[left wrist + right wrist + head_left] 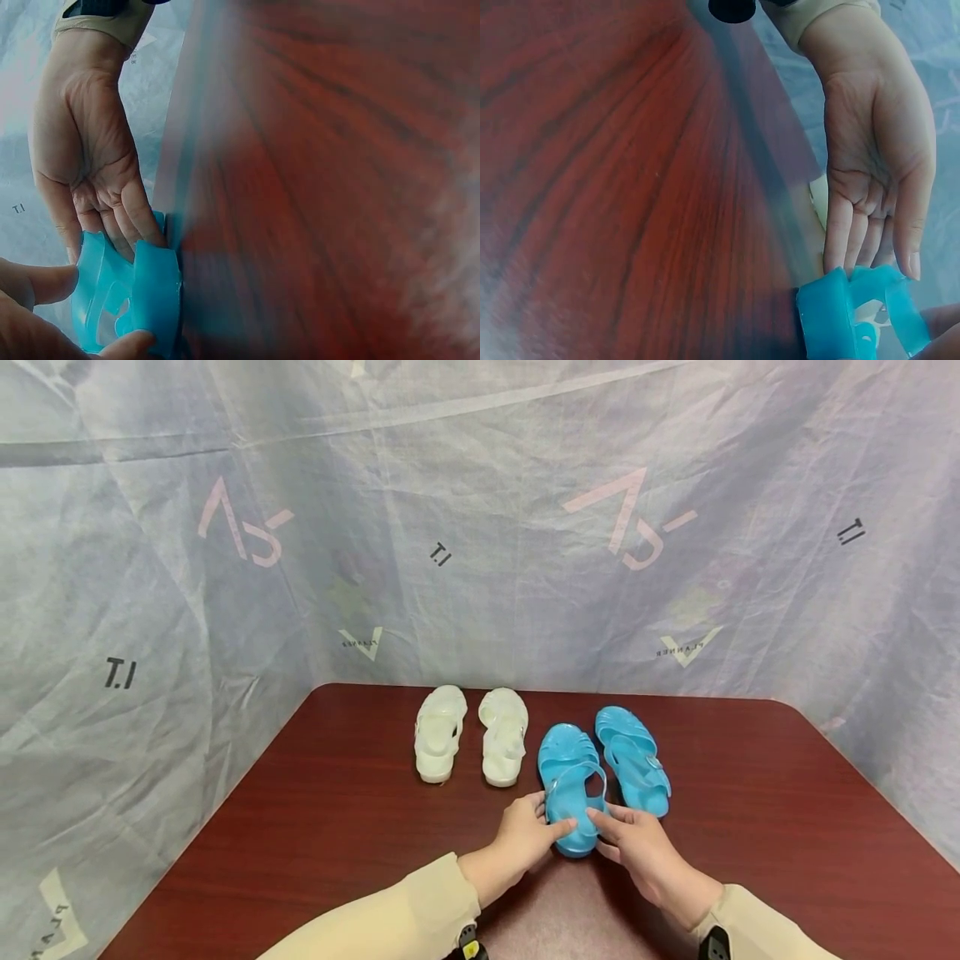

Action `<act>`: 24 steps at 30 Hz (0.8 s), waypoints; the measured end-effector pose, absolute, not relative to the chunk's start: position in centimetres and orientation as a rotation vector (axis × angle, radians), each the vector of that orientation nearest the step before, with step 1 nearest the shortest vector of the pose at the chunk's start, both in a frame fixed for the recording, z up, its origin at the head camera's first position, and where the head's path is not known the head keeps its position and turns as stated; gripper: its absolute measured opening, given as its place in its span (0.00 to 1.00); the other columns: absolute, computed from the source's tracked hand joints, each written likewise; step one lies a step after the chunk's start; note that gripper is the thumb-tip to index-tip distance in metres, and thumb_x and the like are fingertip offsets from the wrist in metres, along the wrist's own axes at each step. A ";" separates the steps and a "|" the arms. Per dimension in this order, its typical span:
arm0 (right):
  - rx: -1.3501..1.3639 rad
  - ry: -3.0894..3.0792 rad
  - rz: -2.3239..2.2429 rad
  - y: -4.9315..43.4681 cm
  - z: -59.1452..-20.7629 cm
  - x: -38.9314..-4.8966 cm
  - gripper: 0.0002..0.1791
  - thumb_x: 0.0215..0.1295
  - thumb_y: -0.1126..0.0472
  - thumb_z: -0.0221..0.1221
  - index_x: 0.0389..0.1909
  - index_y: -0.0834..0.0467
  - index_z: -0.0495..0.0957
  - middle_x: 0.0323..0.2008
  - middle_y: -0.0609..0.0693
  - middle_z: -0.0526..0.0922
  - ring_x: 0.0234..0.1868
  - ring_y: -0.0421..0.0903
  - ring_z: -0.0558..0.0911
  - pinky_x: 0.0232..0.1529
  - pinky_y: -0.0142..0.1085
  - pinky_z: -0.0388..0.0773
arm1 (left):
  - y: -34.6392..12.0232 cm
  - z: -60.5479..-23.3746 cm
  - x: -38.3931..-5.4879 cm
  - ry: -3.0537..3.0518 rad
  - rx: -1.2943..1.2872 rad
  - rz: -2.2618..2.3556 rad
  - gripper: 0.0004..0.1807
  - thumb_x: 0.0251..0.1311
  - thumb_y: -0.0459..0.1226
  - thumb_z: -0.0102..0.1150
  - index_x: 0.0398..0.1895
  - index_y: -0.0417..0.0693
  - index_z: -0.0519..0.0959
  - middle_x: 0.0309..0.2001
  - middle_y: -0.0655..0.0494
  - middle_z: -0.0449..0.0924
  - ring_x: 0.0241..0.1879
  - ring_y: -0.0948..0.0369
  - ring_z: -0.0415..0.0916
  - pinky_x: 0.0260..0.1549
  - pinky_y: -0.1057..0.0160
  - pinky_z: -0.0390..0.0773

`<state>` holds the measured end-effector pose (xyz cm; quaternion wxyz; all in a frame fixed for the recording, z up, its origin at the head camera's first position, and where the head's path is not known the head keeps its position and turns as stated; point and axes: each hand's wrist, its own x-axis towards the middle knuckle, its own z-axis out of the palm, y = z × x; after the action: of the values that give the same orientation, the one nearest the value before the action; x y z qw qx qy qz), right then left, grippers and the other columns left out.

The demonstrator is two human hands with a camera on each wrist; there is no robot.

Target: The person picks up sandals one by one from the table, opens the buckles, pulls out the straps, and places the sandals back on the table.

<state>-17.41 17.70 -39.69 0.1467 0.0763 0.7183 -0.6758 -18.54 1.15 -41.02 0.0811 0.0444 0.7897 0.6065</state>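
Note:
A blue jelly sandal (pixel 567 750) lies toe-away near the middle of the table, held between both hands. My left hand (pixel 521 837) grips its left side near the heel, thumb over the inner edge and fingers along the outside. From the other side my right hand (pixel 643 850) holds the heel area by the strap, its thumb on top. In the left wrist view the heel of the sandal (pixel 157 292) faces the camera, and fingers of both hands meet it. Its mate, another blue sandal (pixel 633 768), lies angled just to the right, its buckle side outward.
Two white jelly sandals, one on the left (pixel 437 739) and one on the right (pixel 503 743), stand side by side left of the blue pair. The dark red wooden table (pixel 360 827) ends at a printed grey cloth (pixel 487 527) hanging behind and beside it.

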 end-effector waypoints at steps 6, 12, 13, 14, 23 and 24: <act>0.230 2.050 -1.963 17.6 -39.5 -16.8 0.38 0.75 0.55 0.50 0.70 0.78 0.46 0.73 0.73 0.46 0.71 0.67 0.56 0.65 0.56 0.65 | 1.0 -40.7 -18.0 2.342 0.125 1.805 0.39 0.58 0.39 0.67 0.67 0.27 0.63 0.64 0.33 0.69 0.63 0.43 0.70 0.56 0.52 0.77; 0.238 2.047 -1.966 17.7 -39.5 -16.3 0.38 0.74 0.55 0.50 0.70 0.78 0.47 0.73 0.73 0.46 0.71 0.67 0.57 0.65 0.56 0.65 | 1.0 -41.0 -17.7 2.321 0.106 1.818 0.39 0.58 0.39 0.67 0.67 0.28 0.62 0.64 0.34 0.69 0.63 0.44 0.70 0.56 0.53 0.77; 0.242 2.048 -1.962 17.7 -39.5 -16.2 0.39 0.74 0.55 0.50 0.70 0.78 0.47 0.73 0.73 0.46 0.71 0.67 0.57 0.65 0.56 0.65 | 1.0 -41.0 -17.7 2.316 0.104 1.824 0.39 0.58 0.39 0.67 0.67 0.28 0.63 0.64 0.34 0.69 0.63 0.44 0.70 0.56 0.53 0.77; 0.246 2.046 -1.960 17.7 -39.5 -16.2 0.39 0.74 0.55 0.51 0.70 0.78 0.46 0.73 0.73 0.46 0.71 0.67 0.57 0.65 0.56 0.66 | 1.0 -41.1 -17.6 2.312 0.102 1.827 0.39 0.58 0.39 0.68 0.67 0.28 0.63 0.64 0.34 0.69 0.63 0.44 0.71 0.56 0.54 0.77; 0.287 2.036 -1.948 17.7 -39.6 -15.8 0.40 0.73 0.53 0.52 0.70 0.77 0.47 0.73 0.73 0.45 0.70 0.68 0.58 0.65 0.56 0.66 | 1.0 -40.9 -16.9 2.299 0.112 1.850 0.37 0.58 0.36 0.67 0.66 0.26 0.63 0.63 0.32 0.70 0.62 0.43 0.71 0.57 0.53 0.76; 0.289 2.035 -1.947 17.7 -39.6 -15.8 0.40 0.73 0.53 0.52 0.70 0.77 0.47 0.72 0.73 0.46 0.70 0.68 0.57 0.65 0.56 0.66 | 1.0 -40.9 -16.9 2.298 0.109 1.851 0.37 0.57 0.36 0.68 0.66 0.26 0.63 0.63 0.32 0.70 0.63 0.43 0.71 0.57 0.54 0.76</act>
<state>-15.75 17.72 -39.56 0.1546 0.1008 0.7101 -0.6795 -16.87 1.03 -40.86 0.0944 0.0367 0.7748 0.6240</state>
